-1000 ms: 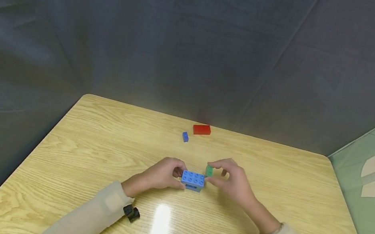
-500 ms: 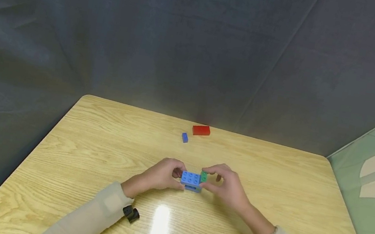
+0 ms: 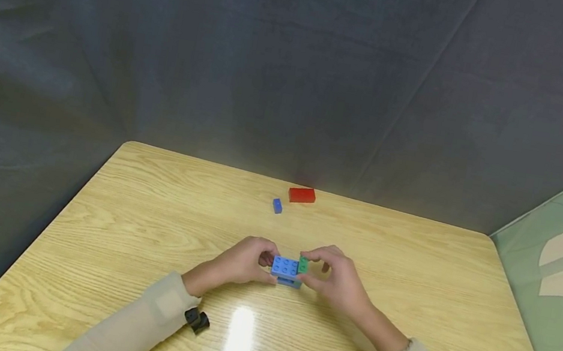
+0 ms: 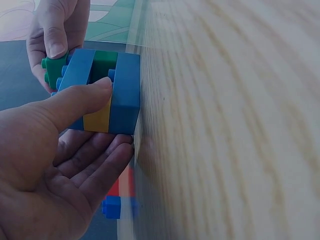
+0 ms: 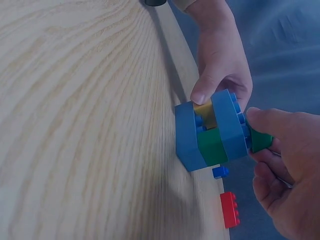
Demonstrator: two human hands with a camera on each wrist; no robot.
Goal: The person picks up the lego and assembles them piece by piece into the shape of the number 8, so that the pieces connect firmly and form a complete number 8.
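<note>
A stack of toy building bricks (image 3: 285,266) stands on the table, with a long blue brick (image 5: 189,135) at the bottom and another (image 5: 231,127) on top. Between these layers sit a yellow brick (image 4: 98,119) at the left end and a green brick (image 5: 212,146) at the right end, a gap between them. My left hand (image 3: 245,261) grips the stack's left end, thumb on the near side. With thumb and fingertips, my right hand (image 3: 345,279) pinches a small green brick (image 3: 303,264) over the right-end studs of the top blue brick.
Toward the back of the wooden table (image 3: 174,196) lie a small blue brick (image 3: 277,206) and a longer red brick (image 3: 302,195). A dark curtain (image 3: 274,77) hangs behind the table, and a patterned cloth (image 3: 559,290) is at the right.
My right hand has moved left with the small green brick, from beside the stack to over the top blue brick's right end. The left hand keeps its grip on the stack.
</note>
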